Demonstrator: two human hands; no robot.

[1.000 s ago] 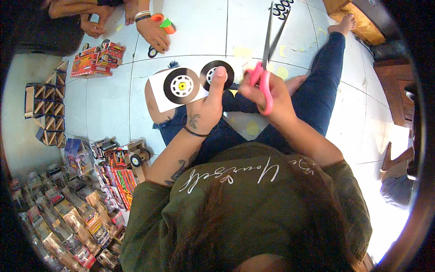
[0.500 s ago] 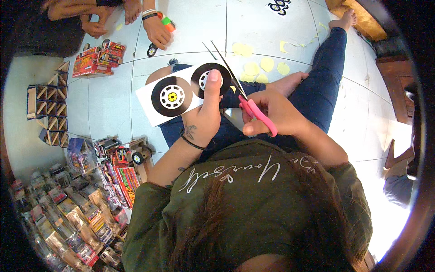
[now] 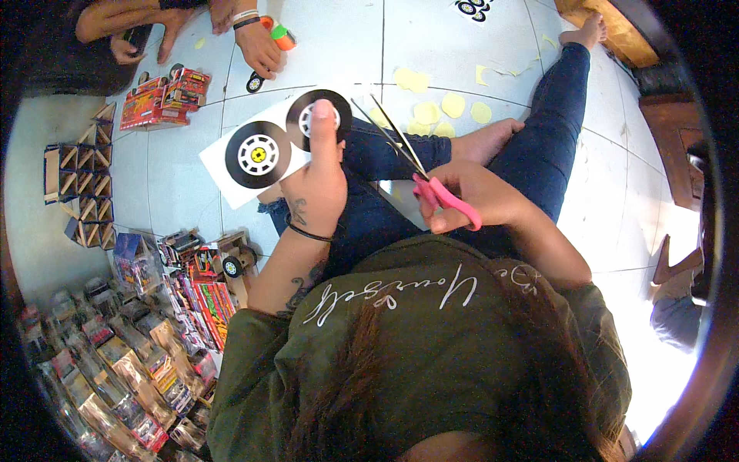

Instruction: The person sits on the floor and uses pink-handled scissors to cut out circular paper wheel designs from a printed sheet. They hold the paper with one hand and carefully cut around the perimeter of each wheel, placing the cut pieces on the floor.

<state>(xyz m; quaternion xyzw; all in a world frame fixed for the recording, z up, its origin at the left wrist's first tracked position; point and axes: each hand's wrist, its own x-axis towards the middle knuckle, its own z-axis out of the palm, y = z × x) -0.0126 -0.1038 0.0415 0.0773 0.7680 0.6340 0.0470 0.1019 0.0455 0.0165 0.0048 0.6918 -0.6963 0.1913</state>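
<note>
My left hand (image 3: 319,189) grips a white sticker sheet (image 3: 219,168) printed with two black wheels, its thumb pressed over the right-hand wheel (image 3: 339,115). The left-hand wheel (image 3: 259,155) has a white rim and a yellow hub and shows in full. Around the right wheel, the sheet's white border is gone along the outer side. In my right hand (image 3: 473,196) is a pair of scissors with pink handles (image 3: 453,202). Its blades (image 3: 396,138) are parted and point up and away, a little to the right of the sheet and apart from it.
Yellow paper scraps (image 3: 426,113) lie on the tiled floor beyond my legs. A co-worker's hand (image 3: 262,55) rests near a small wheel (image 3: 255,82) and an orange-and-green tape roll (image 3: 282,37). A red toy truck (image 3: 158,100) stands at left; many packaged model vehicles (image 3: 127,369) fill the lower left.
My left hand has carried the sheet leftward, away from the scissors. The scissors have shifted slightly right and down, with the blades wider apart. The co-worker's other hand has moved on the floor.
</note>
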